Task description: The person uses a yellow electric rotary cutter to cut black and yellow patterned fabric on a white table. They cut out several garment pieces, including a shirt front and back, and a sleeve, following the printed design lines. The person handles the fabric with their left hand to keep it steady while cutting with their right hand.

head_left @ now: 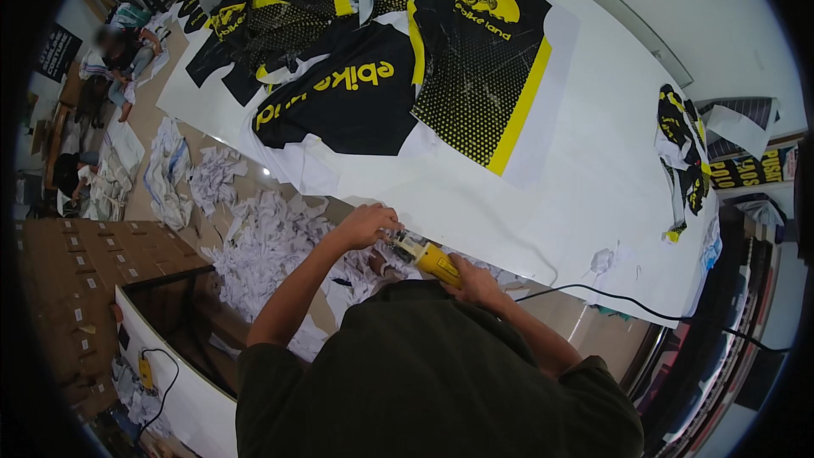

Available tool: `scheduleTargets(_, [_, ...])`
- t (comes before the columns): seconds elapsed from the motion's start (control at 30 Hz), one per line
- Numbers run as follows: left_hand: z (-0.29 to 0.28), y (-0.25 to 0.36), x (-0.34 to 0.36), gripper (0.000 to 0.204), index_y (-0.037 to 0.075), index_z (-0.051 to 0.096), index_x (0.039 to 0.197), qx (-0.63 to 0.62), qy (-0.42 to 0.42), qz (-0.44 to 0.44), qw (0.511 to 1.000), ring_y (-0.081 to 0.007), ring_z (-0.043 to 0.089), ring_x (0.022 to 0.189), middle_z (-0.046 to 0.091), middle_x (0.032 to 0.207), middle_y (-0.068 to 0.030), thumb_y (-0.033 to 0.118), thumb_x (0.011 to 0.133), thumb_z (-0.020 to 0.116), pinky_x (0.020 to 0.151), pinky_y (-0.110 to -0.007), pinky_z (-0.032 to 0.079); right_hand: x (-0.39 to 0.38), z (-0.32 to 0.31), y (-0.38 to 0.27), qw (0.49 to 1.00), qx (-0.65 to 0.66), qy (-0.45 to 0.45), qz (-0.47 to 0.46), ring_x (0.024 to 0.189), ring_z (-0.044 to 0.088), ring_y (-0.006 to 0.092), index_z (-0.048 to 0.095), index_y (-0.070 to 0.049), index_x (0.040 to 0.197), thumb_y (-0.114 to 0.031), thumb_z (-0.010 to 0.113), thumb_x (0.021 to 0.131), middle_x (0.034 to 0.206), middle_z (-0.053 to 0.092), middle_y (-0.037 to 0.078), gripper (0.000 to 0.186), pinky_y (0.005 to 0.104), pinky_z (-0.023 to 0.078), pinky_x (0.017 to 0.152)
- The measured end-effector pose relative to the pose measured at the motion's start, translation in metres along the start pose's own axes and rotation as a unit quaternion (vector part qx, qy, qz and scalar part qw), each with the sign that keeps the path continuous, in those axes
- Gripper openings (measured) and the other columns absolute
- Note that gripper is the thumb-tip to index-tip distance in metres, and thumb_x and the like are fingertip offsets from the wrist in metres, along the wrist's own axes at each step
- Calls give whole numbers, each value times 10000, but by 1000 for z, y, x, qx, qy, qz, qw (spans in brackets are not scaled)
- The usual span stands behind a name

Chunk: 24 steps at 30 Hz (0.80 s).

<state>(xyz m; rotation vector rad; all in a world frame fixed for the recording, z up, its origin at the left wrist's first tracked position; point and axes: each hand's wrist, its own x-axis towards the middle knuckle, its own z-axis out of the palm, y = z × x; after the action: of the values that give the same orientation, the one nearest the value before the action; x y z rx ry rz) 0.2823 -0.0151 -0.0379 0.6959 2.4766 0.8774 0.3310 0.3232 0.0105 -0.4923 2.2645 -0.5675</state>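
My right hand (476, 282) is wrapped round the yellow body of a handheld electric fabric cutter (437, 263), close in front of me at the table's near edge. The cutter's metal head points left, towards my left hand (370, 226). The fingers of that hand are bent and closed at the head, seeming to grip it; the fingertips are partly hidden. Beyond the cutter, a black sleeveless jersey panel (482, 55) with yellow dots and a yellow side strip lies flat on paper. Left of it is another black panel (356, 110) with yellow lettering.
A big white table (593, 195) holds a pile of black-and-yellow cut pieces (288, 21) at far left and more scraps (681, 148) at right. A black cord (610, 294) runs off right. White paper scraps (275, 237) cover the floor; a person (123, 55) sits at far left.
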Motion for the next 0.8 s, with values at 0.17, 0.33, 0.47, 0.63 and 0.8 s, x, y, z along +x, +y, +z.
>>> scheduleTargets(0.17, [0,0,0,389,191,777,1216,5,1,12,1000,-274,606,1174,688,1192,2,103,838,764,954,-438,485,-3,0,-6,1000,14,1,11,1093,685,491,394,-20,1524,-411,744,940,1262,660,340,785,530,561,942])
scheduleTargets(0.33, [0,-1,0,398,170,767,1235,15,-6,12,1000,-283,608,1169,682,1213,-14,86,846,755,954,-444,491,-6,4,-12,1000,-11,20,13,1025,702,470,397,-10,1521,-436,703,950,1188,692,303,776,531,574,865])
scheduleTargets(0.47, [1,2,-7,397,138,757,1250,9,17,23,1000,-289,599,1183,672,1226,-19,72,859,741,977,-452,489,-12,3,-15,999,-22,35,-3,985,700,489,422,-21,1500,-426,740,920,1139,703,312,776,543,569,843])
scheduleTargets(0.63, [-33,-7,-35,397,63,723,1282,-70,92,-21,993,-297,658,1060,684,1138,-101,70,886,709,935,-416,527,-28,17,1,997,-12,80,-17,993,697,501,437,-21,1480,-373,766,892,1156,694,326,761,547,566,859])
scheduleTargets(0.8, [-41,-21,-76,273,-20,714,1213,-162,267,-78,947,-292,657,839,670,995,-141,24,945,682,780,-365,525,-61,20,0,992,52,110,17,1084,683,493,422,20,1487,-358,758,889,1246,674,316,783,525,560,926])
